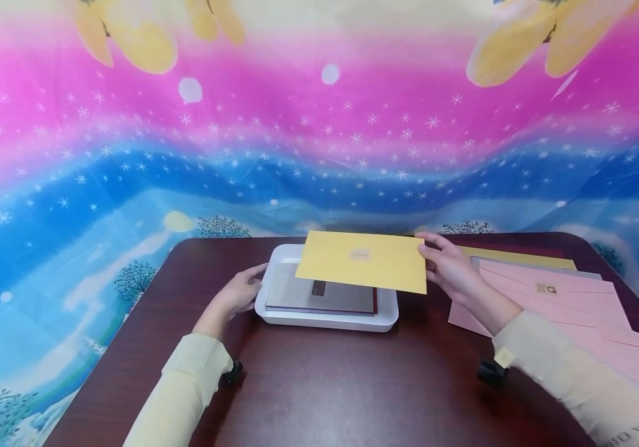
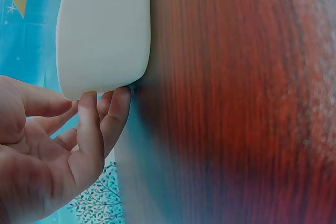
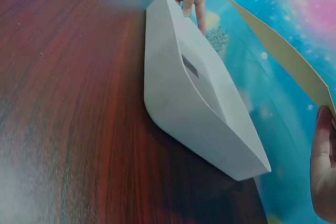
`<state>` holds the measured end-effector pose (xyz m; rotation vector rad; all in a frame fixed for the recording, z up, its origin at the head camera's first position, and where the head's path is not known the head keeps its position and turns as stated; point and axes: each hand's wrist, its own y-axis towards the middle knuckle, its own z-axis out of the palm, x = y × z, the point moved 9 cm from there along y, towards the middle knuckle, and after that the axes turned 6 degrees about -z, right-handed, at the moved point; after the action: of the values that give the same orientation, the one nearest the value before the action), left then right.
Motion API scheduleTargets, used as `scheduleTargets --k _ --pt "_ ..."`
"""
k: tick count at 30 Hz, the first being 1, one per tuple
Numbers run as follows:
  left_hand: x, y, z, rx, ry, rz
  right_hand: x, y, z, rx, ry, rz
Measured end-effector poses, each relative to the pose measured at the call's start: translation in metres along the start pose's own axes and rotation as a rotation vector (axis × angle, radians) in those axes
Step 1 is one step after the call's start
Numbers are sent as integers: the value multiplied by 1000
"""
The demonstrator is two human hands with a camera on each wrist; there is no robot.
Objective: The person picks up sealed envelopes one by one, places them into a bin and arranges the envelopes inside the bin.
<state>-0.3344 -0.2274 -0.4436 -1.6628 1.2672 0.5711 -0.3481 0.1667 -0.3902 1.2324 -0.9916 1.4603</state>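
Observation:
A yellow envelope (image 1: 364,267) with a small sticker is pinched at its right edge by the right hand (image 1: 456,273), thumb on top, and hangs tilted above a white tray (image 1: 325,321). In the right wrist view the envelope (image 3: 286,51) is apart from the tray (image 3: 184,114). Grey envelopes (image 1: 291,292) with a dark label and a dark red edge beneath lie in the tray. The left hand (image 1: 235,295) touches the tray's left end; in the left wrist view its bent fingertips rest against the wall of the tray (image 2: 105,30).
Pink envelopes (image 1: 565,298) lie spread at the right of the dark wooden table (image 1: 353,391), with yellow, grey and dark red ones partly under them. A patterned cloth (image 1: 319,136) hangs behind the table's back edge.

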Motion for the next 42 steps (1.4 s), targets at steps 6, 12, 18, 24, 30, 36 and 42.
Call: scheduleTargets --k 6,12,18,24,30,36,42 --pt "-1 0 1 -3 4 -16 -7 6 10 5 -54 4" --pt "-2 0 0 -7 9 -15 -15 10 21 20 -71 17" --pt "-2 1 -1 -9 18 -5 -18 13 28 15 -79 18" --pt "0 1 -1 -13 20 -19 -23 15 34 12 -123 21" --pt "1 1 -1 -14 21 -29 -32 16 40 21 -147 41" --pt "3 2 -1 -20 26 -42 -36 17 50 37 -139 59" --pt "4 2 1 -15 16 -34 -41 18 58 29 -152 71"
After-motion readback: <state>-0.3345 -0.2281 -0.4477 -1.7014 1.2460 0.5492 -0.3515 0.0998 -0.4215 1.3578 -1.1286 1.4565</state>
